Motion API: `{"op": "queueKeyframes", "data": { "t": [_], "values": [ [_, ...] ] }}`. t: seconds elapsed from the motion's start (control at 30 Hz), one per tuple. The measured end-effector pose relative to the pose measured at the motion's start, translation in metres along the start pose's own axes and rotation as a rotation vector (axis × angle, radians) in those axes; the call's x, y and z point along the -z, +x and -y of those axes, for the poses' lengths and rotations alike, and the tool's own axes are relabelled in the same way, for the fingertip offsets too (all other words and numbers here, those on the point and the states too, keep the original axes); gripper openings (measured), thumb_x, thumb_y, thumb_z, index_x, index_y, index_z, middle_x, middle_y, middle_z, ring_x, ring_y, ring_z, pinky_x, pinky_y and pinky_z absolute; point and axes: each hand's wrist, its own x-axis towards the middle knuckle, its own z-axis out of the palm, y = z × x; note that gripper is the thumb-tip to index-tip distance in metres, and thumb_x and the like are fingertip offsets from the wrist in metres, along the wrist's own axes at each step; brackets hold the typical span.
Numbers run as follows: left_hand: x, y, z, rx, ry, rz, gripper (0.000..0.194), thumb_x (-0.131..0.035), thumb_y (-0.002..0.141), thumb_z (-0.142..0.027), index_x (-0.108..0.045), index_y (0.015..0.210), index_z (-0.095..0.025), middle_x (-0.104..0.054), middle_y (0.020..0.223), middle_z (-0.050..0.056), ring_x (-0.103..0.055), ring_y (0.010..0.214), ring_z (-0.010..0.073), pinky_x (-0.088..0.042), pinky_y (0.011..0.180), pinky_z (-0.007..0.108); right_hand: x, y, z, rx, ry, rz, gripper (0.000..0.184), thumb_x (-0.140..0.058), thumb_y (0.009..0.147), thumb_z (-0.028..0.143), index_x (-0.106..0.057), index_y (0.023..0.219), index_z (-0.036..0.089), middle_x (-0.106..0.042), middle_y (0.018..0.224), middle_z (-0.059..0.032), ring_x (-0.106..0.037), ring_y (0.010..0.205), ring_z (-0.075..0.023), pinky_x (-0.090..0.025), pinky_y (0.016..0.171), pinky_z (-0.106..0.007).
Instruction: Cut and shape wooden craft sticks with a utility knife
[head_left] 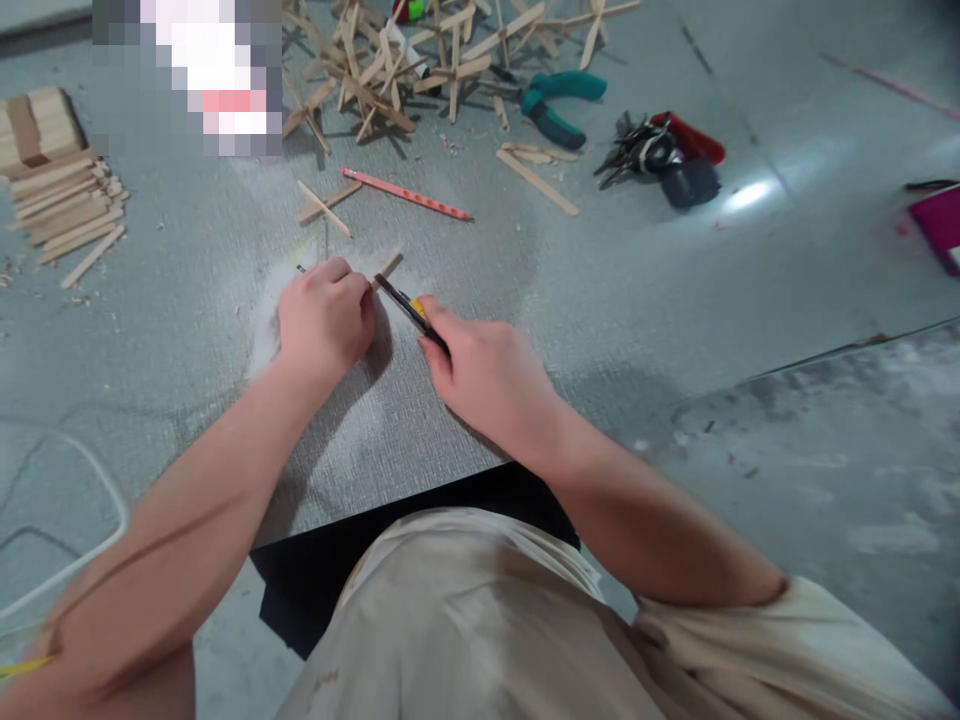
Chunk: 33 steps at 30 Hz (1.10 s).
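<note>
My left hand [328,312] is closed on a wooden craft stick [390,266], whose far end pokes out past my fingers. My right hand [487,375] grips a dark utility knife with a yellow part [412,312]. The knife's tip meets the stick close to my left fingertips; whether it cuts in, I cannot tell. Just beyond my hands lie two crossed craft sticks [327,208] and a pink pencil [409,194]. My left fingers hide part of the held stick.
A heap of star-shaped stick pieces [367,75] lies at the far side, beside teal-handled pliers [559,105]. Keys [652,155] rest to their right. Bundled craft sticks [64,190] are at the left. A white cable [105,480] curves past my left arm.
</note>
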Motion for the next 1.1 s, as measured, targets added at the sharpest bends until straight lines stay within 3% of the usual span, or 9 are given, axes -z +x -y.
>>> {"op": "queueKeyframes", "data": {
  "t": [0.47,0.67,0.97,1.1],
  "values": [
    [-0.006,0.001,0.006,-0.059,-0.049,-0.065,0.025,-0.049,0.093,-0.024,-0.068,0.077,-0.024,-0.073,0.090,0.010,-0.067,0.081,0.0244,-0.051,0.070,0.039,0.009,0.004,0.005,-0.021,-0.069,0.032,0.054,-0.040,0.109,0.027,-0.044,0.162,0.018,-0.080,0.097,-0.0112,-0.071,0.079,-0.0222,-0.034,0.063,-0.031],
    [-0.007,0.002,0.005,-0.048,-0.072,-0.091,0.025,-0.049,0.091,-0.023,-0.068,0.075,-0.026,-0.072,0.087,0.009,-0.067,0.079,0.0250,-0.052,0.068,0.041,0.020,0.014,0.001,0.014,-0.057,0.038,0.053,-0.042,0.108,0.029,-0.049,0.159,0.019,-0.080,0.097,-0.0140,-0.072,0.080,-0.0254,-0.039,0.066,-0.032],
    [-0.001,0.003,0.000,0.023,-0.081,-0.018,0.021,-0.052,0.091,-0.020,-0.065,0.074,-0.023,-0.069,0.088,0.008,-0.068,0.084,0.0243,-0.052,0.073,0.041,0.011,0.022,-0.001,0.006,-0.052,0.033,0.054,-0.044,0.108,0.030,-0.046,0.161,0.021,-0.079,0.098,-0.0126,-0.073,0.082,-0.0258,-0.039,0.065,-0.031],
    [-0.002,0.001,-0.002,0.035,-0.047,-0.048,0.023,-0.050,0.091,-0.018,-0.065,0.075,-0.023,-0.070,0.090,0.009,-0.067,0.080,0.0236,-0.051,0.072,0.041,0.011,0.024,-0.001,0.005,-0.035,0.026,0.055,-0.043,0.108,0.030,-0.045,0.162,0.023,-0.079,0.100,-0.0123,-0.073,0.084,-0.0266,-0.040,0.067,-0.031]
  ]
}}
